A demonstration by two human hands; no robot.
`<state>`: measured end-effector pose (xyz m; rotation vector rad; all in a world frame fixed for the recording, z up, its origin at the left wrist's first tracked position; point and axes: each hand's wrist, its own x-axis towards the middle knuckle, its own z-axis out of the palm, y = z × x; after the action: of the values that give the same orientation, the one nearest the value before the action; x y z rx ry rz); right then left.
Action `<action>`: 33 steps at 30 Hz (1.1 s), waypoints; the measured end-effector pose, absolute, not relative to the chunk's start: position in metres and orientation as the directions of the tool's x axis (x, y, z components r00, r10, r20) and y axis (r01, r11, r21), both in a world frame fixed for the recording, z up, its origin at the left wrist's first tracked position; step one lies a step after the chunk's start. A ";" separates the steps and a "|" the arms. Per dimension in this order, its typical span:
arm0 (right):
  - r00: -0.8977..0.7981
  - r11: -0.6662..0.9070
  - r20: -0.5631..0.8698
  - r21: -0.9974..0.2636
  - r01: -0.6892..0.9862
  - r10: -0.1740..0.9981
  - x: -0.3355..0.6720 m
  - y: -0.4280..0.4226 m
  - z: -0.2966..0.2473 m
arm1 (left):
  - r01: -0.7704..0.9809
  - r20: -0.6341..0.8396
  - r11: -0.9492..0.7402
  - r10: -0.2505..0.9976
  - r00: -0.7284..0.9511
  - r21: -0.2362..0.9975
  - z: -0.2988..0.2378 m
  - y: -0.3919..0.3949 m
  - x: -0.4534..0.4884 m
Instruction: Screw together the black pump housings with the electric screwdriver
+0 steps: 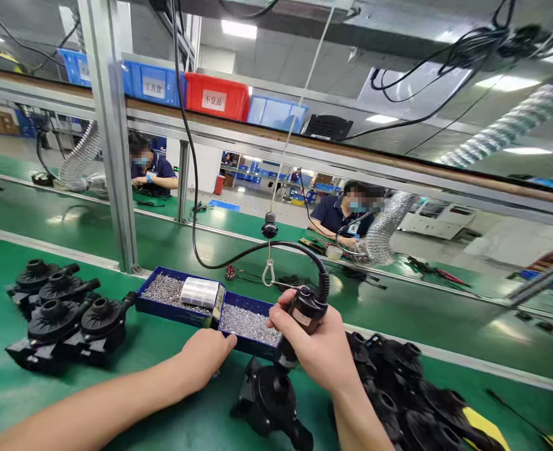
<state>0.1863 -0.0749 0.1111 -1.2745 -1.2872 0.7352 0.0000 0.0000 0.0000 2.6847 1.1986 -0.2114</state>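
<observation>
My right hand (pixel 320 344) is wrapped round a black electric screwdriver (pixel 305 309), which points downward with its cord rising from the top. The driver's lower end meets a black pump housing (pixel 276 394) lying on the green bench; the exact contact point is hidden. My left hand (pixel 205 356) is closed, knuckles up, at the front wall of a blue screw tray (pixel 252 346). Whatever its fingers hold, if anything, is hidden beneath it. Small silvery screws fill that tray, and a second blue tray (pixel 166 307) holds more screws and a silvery roll (pixel 200 292).
Several black pump housings (pixel 60 322) stand at the left, and more (pixel 398 388) crowd the right. A hanging cord with a hook (pixel 268 273) drops behind the trays. A metal post (pixel 111 138) rises at left. Two people (pixel 156 172) sit across the bench.
</observation>
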 end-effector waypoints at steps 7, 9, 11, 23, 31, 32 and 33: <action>0.209 0.230 0.288 -0.937 0.264 0.935 0.188 -0.075 0.112 | 0.745 -0.095 -0.623 0.749 0.656 0.238 -0.021 -0.022 0.015; 0.207 0.228 0.286 -0.937 0.264 0.936 0.189 -0.075 0.112 | 0.715 -0.065 -0.617 0.740 0.669 0.329 -0.022 -0.024 0.013; 0.203 0.230 0.287 -0.937 0.264 0.936 0.189 -0.075 0.113 | 0.681 -0.043 -0.607 0.733 0.679 0.410 -0.021 -0.024 0.009; 0.211 0.156 0.237 -0.927 0.340 0.948 0.187 -0.084 0.117 | 0.216 -0.372 0.303 0.769 0.520 0.928 -0.030 -0.026 0.028; 0.199 0.158 0.246 -0.912 0.378 0.949 0.188 -0.084 0.118 | 0.184 -0.470 0.441 0.727 0.500 0.878 -0.039 -0.023 0.029; 0.199 0.156 0.245 -0.912 0.378 0.949 0.189 -0.083 0.117 | 0.183 -0.473 0.446 0.721 0.506 0.876 -0.038 -0.023 0.029; 0.194 0.153 0.239 -0.913 0.377 0.951 0.189 -0.083 0.116 | 0.183 -0.475 0.450 0.715 0.513 0.874 -0.037 -0.023 0.028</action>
<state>0.1894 -0.0828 0.1161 -1.4129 -1.3697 0.6873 0.0280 -0.0232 -0.0367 1.0854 1.0121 0.4094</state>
